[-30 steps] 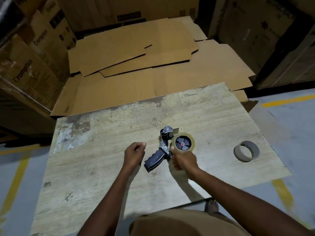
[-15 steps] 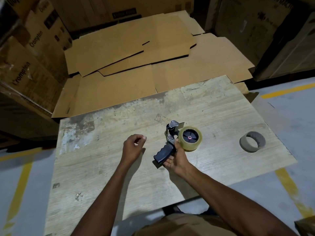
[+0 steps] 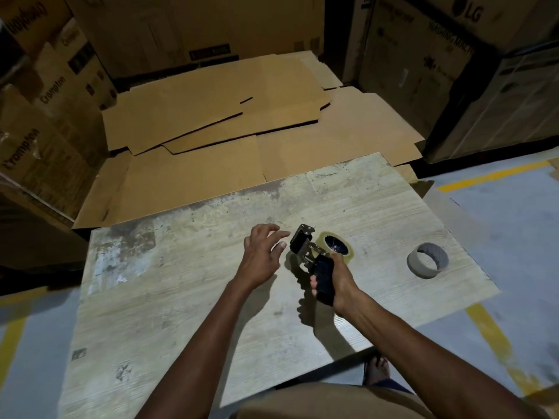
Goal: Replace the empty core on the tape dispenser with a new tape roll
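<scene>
Right hand: The right hand (image 3: 340, 278) grips the black handle (image 3: 323, 281) of the dispenser (image 3: 304, 247). Its fingers (image 3: 313, 282) curl tight round the handle.
Left hand: The left hand (image 3: 262, 257) is wide open, with fingers spread and a bit bent. It holds nothing. It is at 9 o'clock from the dispenser's head, just beside it and not touching.
Dispenser: It is over the table, a bit toward 3 o'clock from the middle. Its head points to 11 o'clock and its handle to 5 o'clock. Its shadow falls on the table below.
Roll: The see-through yellow roll (image 3: 348, 251) sits on the dispenser, at 3 o'clock from its head.
Core: The grey core (image 3: 427, 269) stands on the table with its hole up. It is at 3 o'clock from the roll, well apart, near the table's edge.
Table: The table (image 3: 181, 297) is pale, worn wood.
Cardboard: Flat brown cardboard (image 3: 211, 122) lies at 12 o'clock, past the table.
Boxes: Big boxes (image 3: 423, 55) stand behind it.
Foot: A foot (image 3: 376, 370) in a sandal shows at 5 o'clock.
</scene>
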Tool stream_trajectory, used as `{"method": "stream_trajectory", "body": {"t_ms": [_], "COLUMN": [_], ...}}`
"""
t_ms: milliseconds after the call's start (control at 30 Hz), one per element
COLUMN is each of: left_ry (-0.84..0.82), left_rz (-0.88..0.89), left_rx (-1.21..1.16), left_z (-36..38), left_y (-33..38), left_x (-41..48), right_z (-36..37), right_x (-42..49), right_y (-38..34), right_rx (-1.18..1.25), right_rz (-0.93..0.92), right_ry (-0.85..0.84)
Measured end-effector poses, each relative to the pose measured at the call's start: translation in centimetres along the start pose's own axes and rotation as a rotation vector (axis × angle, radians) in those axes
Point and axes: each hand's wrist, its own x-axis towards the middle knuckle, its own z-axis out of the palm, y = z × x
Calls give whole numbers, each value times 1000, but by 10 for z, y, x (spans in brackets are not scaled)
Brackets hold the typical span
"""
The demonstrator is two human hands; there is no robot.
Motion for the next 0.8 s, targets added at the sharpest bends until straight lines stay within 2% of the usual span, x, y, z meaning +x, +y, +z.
{"method": "stream_trajectory", "body": {"t_ms": [200,567,800], "left_ry": [0,-170,-48], "left_rz": [45,255,361], "left_rx": [-13,214,297], "left_z": [-4,-18,-17], "left_y": [18,69,90], "left_x": [20,45,64], "right_z": [-29,-46,-45], "right_x": [-13,-34,-36], "right_y": [-21,-41,-72], "right_rx": [33,-277,-306], "right_rz": [-32,-145,-211], "right_ry": [-81,-110,-139]}}
